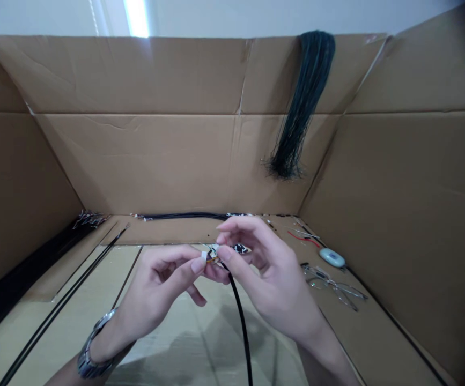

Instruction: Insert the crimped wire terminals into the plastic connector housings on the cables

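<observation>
My left hand (162,281) is closed in a pinch on a small white connector (204,256), thumb and index finger around it. Thin coloured wires (213,259), one of them orange, run from there toward my right fingertips. My right hand (270,279) is closed on the wire end of a black cable (240,316), which curves down from under the thumb toward me. A small black-and-white patterned piece (241,248) shows behind the right fingers; what it is I cannot tell. A metal watch (95,343) sits on my left wrist.
Cardboard walls (155,155) enclose the work surface. A bundle of dark thin wires (308,102) hangs over the back wall. Black cables (27,268) lie at left, more cables (184,215) along the back. At right are eyeglasses (332,284) and a light-blue oval device (332,258).
</observation>
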Motion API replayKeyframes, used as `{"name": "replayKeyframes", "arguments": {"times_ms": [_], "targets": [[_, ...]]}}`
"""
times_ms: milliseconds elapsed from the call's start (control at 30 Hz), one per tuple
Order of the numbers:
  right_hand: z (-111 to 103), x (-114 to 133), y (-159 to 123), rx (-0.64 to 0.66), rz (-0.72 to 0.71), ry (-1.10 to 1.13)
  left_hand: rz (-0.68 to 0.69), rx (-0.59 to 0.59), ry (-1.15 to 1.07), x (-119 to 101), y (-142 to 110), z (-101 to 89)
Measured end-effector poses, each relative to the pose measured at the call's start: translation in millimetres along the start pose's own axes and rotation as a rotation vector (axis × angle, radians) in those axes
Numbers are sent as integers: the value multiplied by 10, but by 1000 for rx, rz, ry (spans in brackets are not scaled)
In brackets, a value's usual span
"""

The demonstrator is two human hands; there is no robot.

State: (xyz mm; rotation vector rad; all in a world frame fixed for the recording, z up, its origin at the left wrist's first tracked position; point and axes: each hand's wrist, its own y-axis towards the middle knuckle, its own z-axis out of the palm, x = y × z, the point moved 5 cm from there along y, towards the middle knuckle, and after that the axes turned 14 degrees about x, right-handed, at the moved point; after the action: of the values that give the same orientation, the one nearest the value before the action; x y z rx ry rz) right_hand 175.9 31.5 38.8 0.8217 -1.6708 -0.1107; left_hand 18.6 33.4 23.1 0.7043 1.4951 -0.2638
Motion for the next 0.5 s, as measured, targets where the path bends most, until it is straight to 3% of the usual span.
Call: {"name": "replayKeyframes", "arguments": {"times_ms": [167, 500], "targets": [[64, -110, 24, 210, 228, 320, 2, 34, 15, -25, -11, 50], [110, -119, 63, 229, 223, 394, 37, 37, 71, -29, -1, 35]]}}
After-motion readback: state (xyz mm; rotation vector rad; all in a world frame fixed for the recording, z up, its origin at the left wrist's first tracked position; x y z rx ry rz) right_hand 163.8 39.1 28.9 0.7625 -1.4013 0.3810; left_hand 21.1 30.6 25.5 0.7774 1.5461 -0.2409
